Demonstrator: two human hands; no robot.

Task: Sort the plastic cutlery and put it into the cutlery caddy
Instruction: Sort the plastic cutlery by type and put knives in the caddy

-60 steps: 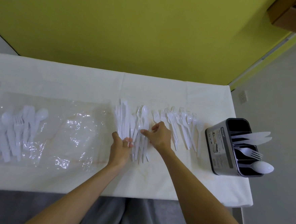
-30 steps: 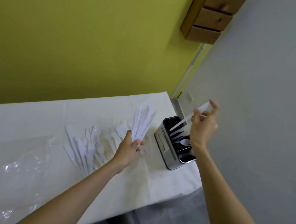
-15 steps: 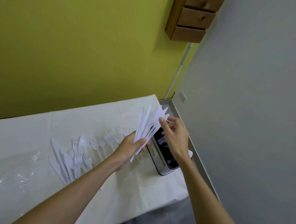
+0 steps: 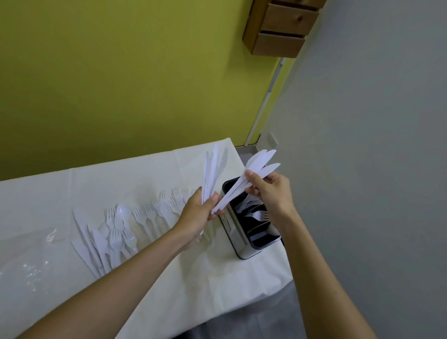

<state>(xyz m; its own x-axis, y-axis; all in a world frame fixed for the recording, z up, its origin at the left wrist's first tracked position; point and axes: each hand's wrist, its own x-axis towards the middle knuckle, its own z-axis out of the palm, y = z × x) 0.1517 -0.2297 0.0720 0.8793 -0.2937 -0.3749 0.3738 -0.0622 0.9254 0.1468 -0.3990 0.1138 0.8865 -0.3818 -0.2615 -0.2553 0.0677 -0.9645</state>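
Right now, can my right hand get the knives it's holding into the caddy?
Probably yes: the right hand pinches its knives just above the caddy, whose top is open. Their handle ends point toward the left hand, so they need tilting upright.

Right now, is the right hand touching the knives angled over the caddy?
Touching. In the head view the right hand pinches those knives between thumb and fingers, above the caddy.
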